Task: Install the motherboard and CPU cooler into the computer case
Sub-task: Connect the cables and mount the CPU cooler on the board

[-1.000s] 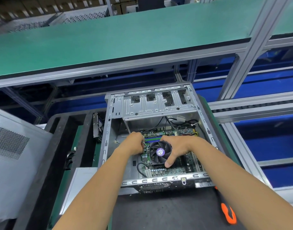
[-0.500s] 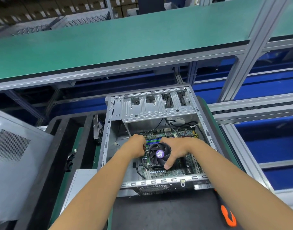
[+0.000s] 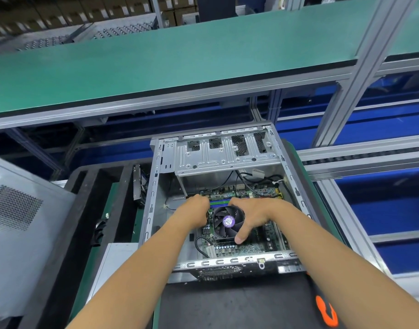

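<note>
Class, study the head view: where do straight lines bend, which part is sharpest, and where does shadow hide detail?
Head view: wide-angle distortion bows the green shelf and frame post; the CPU cooler and motherboard are sharp; shadow swallows detail under the shelf; the forearms soften at the edges.

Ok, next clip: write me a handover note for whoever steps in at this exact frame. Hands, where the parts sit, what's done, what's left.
Left hand: curled at the cooler's left edge; what it holds is hidden.
Right hand: spread over the CPU cooler, fingers along its far rim, thumb at its near right corner.
Motherboard: lying inside the open computer case.
Cooler: sitting on the board, fan up.
Orange-handled tool: on the black mat, near right.
Done: board and cooler in place.
Left: probably fastening the cooler; fixings and fan plug cannot be checked from here. Grey side panel is off, at left.
</note>
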The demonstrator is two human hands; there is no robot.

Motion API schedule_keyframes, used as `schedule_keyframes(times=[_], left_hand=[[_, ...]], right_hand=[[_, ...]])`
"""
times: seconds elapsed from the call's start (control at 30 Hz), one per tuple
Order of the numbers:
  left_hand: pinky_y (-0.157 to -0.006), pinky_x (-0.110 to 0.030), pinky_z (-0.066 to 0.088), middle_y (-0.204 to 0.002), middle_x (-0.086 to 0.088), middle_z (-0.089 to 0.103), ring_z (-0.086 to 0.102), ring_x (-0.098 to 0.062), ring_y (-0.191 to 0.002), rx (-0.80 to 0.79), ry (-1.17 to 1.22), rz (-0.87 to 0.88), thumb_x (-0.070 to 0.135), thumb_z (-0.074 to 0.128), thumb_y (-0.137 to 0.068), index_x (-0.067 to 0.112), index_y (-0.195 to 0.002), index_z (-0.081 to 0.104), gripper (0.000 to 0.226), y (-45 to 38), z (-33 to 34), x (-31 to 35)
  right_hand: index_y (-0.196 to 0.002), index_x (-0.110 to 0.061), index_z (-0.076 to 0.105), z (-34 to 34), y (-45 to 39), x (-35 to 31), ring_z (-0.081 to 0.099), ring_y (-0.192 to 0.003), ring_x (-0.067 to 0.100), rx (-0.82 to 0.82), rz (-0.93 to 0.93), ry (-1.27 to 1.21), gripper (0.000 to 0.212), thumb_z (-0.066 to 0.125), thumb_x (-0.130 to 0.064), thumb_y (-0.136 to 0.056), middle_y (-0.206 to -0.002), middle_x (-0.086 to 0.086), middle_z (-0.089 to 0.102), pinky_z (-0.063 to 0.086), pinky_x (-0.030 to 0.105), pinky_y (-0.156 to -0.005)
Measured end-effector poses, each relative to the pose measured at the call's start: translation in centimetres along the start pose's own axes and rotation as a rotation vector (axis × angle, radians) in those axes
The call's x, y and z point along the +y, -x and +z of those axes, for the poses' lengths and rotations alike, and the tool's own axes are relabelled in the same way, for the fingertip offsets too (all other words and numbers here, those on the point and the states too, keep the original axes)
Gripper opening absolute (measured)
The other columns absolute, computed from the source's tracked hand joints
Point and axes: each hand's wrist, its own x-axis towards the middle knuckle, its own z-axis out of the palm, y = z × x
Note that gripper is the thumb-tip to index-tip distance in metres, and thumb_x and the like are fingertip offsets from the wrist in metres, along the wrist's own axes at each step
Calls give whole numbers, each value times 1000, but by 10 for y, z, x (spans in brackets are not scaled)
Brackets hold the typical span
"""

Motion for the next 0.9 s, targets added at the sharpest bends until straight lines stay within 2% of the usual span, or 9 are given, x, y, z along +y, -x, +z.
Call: schedule_keyframes(times=[0.1, 0.23, 0.3, 0.43, 0.6, 0.73, 0.9], left_hand=[[-46, -29, 29, -62, -7, 34, 39, -24, -61, -5, 2, 17, -9, 51, -74, 11, -56, 33, 32, 1, 0, -1], [-54, -30, 36, -67, -6, 38, 45, -26, -71, 11, -2, 64, -10, 50, -77, 7, -72, 51, 18, 1, -1, -3], [-58, -31, 36, -70, -6, 40, 47, -27, -75, 15, -11, 94, -11, 49, -76, 6, -80, 55, 19, 2, -2, -4], [-58, -32, 34, -65, -3, 37, 49, -28, -80, 18, -69, 163, -13, 47, -75, 6, -82, 54, 21, 2, -5, -4], [-49, -28, 24, -66, 0, 34, 44, -26, -71, 45, -118, 221, -11, 45, -78, 9, -92, 52, 26, 3, -6, -3], [-57, -33, 31, -69, -2, 38, 48, -28, -75, 47, -146, 257, -10, 45, -79, 7, -95, 53, 25, 3, -7, -2], [-56, -33, 32, -73, -5, 41, 46, -28, -73, 22, -121, 217, -10, 46, -80, 8, -91, 50, 22, 5, -8, -2]], right_hand=[[-137, -21, 30, -1, 0, -1, 50, -118, 23, -1, 4, 6, 96, 88, -41, -64, -136, 0, 48, 42, 45, -103], [-137, -20, 31, 0, 1, -1, 48, -123, 26, -1, 12, 8, 93, 88, -40, -65, -141, 3, 44, 40, 47, -106], [-139, -21, 29, 0, 1, -1, 45, -128, 27, 3, 13, 3, 97, 88, -41, -65, -145, 3, 41, 39, 47, -107], [-141, -22, 27, 0, 1, 0, 44, -129, 26, 4, 16, 3, 100, 88, -42, -64, -147, 2, 40, 38, 47, -108], [-139, -23, 28, 0, 1, -1, 47, -123, 24, 12, 14, 14, 99, 88, -43, -63, -143, 1, 42, 41, 46, -105], [-140, -23, 28, 1, 1, -1, 45, -125, 24, 17, 9, 6, 100, 88, -42, -64, -144, 0, 40, 40, 46, -106], [-139, -22, 28, 2, 2, -1, 45, -126, 24, 18, 11, 3, 98, 88, -41, -65, -144, 1, 40, 40, 46, -107]])
